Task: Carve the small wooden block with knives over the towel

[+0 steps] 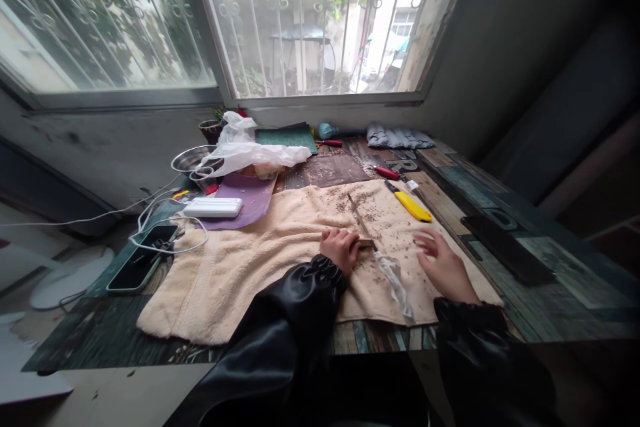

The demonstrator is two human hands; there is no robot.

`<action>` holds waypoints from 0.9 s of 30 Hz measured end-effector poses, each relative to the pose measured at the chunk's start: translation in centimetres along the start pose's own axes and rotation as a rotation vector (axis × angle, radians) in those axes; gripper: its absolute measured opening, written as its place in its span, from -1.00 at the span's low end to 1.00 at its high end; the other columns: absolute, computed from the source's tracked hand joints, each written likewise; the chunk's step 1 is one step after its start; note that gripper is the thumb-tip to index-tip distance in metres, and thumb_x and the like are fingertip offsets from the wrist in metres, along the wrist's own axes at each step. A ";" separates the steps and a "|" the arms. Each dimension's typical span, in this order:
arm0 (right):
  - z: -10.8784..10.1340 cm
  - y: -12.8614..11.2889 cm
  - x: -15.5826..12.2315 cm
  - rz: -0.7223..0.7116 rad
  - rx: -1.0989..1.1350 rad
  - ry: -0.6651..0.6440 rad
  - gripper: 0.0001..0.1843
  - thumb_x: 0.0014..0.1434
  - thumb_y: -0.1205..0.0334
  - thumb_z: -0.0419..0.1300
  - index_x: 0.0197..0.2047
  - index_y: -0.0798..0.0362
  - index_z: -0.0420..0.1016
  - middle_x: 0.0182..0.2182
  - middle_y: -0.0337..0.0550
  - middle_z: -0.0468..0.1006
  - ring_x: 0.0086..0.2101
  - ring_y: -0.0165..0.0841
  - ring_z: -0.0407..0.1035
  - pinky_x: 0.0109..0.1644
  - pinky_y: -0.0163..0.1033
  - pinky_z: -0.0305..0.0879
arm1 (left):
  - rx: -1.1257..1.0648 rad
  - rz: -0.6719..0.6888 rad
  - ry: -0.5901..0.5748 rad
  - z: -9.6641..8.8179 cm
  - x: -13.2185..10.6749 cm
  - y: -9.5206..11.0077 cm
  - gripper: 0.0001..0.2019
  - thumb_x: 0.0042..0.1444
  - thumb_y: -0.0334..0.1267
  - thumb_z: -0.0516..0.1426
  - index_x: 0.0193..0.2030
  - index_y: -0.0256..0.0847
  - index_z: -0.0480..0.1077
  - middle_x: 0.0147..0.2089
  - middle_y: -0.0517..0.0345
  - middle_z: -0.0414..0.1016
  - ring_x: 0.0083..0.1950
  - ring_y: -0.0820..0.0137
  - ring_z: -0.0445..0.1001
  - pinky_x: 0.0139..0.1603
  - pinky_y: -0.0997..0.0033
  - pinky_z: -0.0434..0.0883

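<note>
My left hand (pixel 340 250) is closed around a small piece of wood (pixel 367 243), its end poking out past the fingers, pressed down on a beige towel (pixel 240 280). Just right of it lies a thin dark blade-like strip (pixel 357 212), its near end wrapped in white cloth or tissue (pixel 393 277). My right hand (pixel 445 267) hovers over or rests at the towel's right side, fingers apart and holding nothing. Beyond that hand is a yellow utility knife (pixel 413 205). Brown shavings (pixel 373 213) are scattered across the towel.
A red-handled tool (pixel 387 173) lies behind the knife. At right is a dark phone-like slab (pixel 510 250). On the left are a white power bank (pixel 213 207) with cables, a phone (pixel 143 260), and a purple sheet (pixel 250 197). A plastic bag (pixel 265 157) and green mat (pixel 287 138) lie farther back.
</note>
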State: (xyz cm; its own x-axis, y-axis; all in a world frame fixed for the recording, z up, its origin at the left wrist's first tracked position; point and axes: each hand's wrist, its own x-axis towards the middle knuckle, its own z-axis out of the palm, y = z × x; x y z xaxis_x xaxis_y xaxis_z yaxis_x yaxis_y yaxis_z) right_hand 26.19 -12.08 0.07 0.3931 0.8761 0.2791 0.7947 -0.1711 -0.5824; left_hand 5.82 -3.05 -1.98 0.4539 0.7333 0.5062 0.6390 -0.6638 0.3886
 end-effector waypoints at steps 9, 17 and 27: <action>0.3 1.3 -1.4 -0.066 -0.106 -0.319 -0.72 -0.14 0.08 0.07 -0.36 0.01 0.45 -0.45 -0.20 0.49 -0.40 -0.34 0.34 -0.30 -0.25 0.23 | 0.004 0.009 0.002 0.0 0.0 0.0 -0.85 0.01 -0.20 0.00 -0.32 -0.09 0.35 -0.38 0.19 0.40 -0.26 0.39 0.25 -0.16 0.30 0.12; 0.5 1.0 -1.2 -0.065 -0.108 -0.259 -0.76 -0.06 0.08 -0.01 -0.49 0.02 0.39 -0.50 -0.20 0.47 -0.43 -0.35 0.32 -0.34 -0.26 0.20 | -0.006 0.004 0.006 0.0 0.0 0.0 -0.87 -0.01 -0.21 0.03 -0.32 -0.10 0.36 -0.37 0.18 0.40 -0.27 0.39 0.26 -0.15 0.30 0.13; -0.6 -3.3 -1.8 0.041 -0.004 0.027 -0.68 -0.08 0.02 0.03 -0.32 0.01 0.42 -0.37 -0.16 0.50 -0.39 -0.34 0.38 -0.32 -0.30 0.26 | -0.004 0.000 0.008 0.2 -0.1 -0.1 -0.86 0.01 -0.20 0.01 -0.32 -0.09 0.35 -0.37 0.20 0.41 -0.26 0.39 0.25 -0.15 0.28 0.12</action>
State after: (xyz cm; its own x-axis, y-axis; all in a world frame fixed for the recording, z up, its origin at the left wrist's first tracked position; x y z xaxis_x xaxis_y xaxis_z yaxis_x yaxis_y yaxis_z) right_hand 23.17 -13.35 1.92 0.4375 0.8559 0.2759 0.7797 -0.2081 -0.5906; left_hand 5.83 -3.01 -2.17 0.4487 0.7324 0.5121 0.6366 -0.6641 0.3919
